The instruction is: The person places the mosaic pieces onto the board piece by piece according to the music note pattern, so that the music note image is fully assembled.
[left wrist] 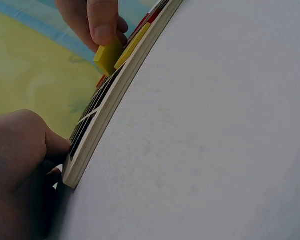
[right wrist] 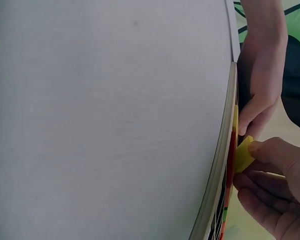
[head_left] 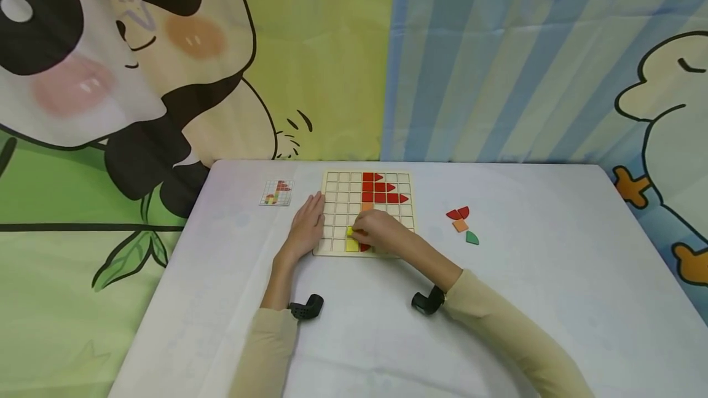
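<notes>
A wooden grid board (head_left: 335,206) lies on the table, with red tiles (head_left: 380,187) in its upper right rows and an orange tile (head_left: 367,206) below them. My right hand (head_left: 381,230) pinches a yellow tile (left wrist: 107,57) between thumb and fingers. In the left wrist view that tile stands tilted over the grid, beside another yellow tile (left wrist: 133,46) lying in the board's near row. Part of a red tile (head_left: 365,247) shows under my right hand, which hides cells around it. My left hand (head_left: 306,223) rests along the board's left edge, fingers extended.
A small pattern card (head_left: 276,193) lies left of the board. To the right are loose pieces: two red ones (head_left: 463,210), an orange square (head_left: 460,225) and a green rounded one (head_left: 472,238). A printed cloth (head_left: 470,66) hangs behind the white table (head_left: 531,300).
</notes>
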The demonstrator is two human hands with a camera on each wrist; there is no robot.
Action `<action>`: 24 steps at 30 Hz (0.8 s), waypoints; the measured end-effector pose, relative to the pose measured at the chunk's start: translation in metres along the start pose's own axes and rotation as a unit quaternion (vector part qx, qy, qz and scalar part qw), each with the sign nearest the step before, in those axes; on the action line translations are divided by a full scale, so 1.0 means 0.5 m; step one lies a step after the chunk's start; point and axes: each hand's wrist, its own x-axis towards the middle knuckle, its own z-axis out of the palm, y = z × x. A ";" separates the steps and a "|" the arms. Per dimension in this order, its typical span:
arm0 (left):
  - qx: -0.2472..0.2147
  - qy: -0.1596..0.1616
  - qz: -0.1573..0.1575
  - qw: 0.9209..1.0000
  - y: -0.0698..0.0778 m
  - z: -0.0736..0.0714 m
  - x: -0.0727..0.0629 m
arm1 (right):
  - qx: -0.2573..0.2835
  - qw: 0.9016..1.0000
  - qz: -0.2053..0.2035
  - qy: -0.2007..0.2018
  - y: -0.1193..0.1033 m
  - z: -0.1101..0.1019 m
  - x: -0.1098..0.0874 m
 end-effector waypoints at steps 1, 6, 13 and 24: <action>0.001 0.000 0.000 1.000 0.000 0.000 0.000 | -0.014 1.000 -0.003 0.000 -0.001 0.002 0.003; 0.004 -0.001 -0.001 1.000 0.000 0.003 0.001 | -0.051 0.998 -0.018 0.012 -0.004 0.007 0.010; 0.000 0.000 -0.002 1.000 0.001 0.002 0.000 | -0.008 1.000 0.005 -0.006 0.001 0.002 0.012; -0.002 -0.002 -0.007 1.000 0.003 -0.001 -0.002 | 0.005 0.999 -0.026 0.020 0.035 -0.049 -0.064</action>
